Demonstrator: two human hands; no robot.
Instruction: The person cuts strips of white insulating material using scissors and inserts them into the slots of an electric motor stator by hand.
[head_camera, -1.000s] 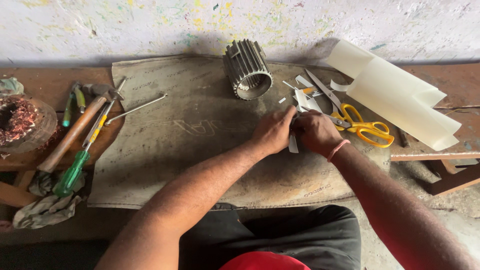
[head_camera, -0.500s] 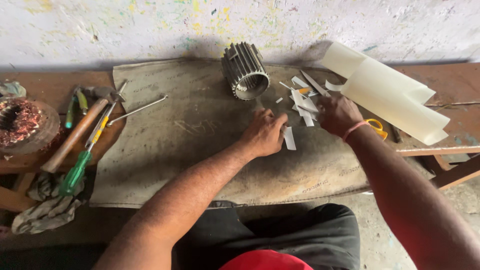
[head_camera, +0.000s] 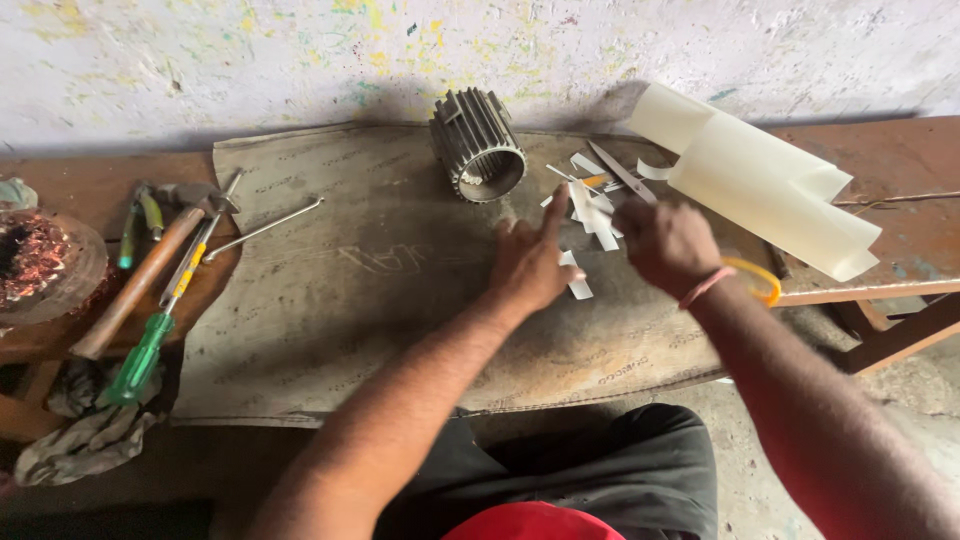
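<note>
Hands first: two of them, both the person's own, over the brown mat (head_camera: 330, 300) that covers the counter (head_camera: 900, 230). The left hand (head_camera: 530, 262) lies flat and open on the mat, forefinger stretched toward the far side, its fingers on one white paper strip (head_camera: 576, 280). The right hand (head_camera: 665, 245) hovers loosely curled just right of it; whether it grips anything I cannot tell, since the fingers are turned away. Beyond the two hands lies a scatter of cut white strips (head_camera: 590, 205) — roughly half a dozen, overlapping too much for an exact count. One ribbed metal motor housing (head_camera: 478, 145) lies on its side at the far edge of the mat. One pair of yellow-handled scissors (head_camera: 750, 280) is mostly hidden by the right wrist. One roll of cream insulating sheet (head_camera: 770, 190) sits at far right. On the left: one hammer (head_camera: 150, 270), one green-handled screwdriver (head_camera: 150, 340), one thin metal rod (head_camera: 262, 230) and one copper coil (head_camera: 35, 260).

Against the earlier frame, the right hand has drawn back from the far scraps toward the near side, and the left forefinger now points out straight.
</note>
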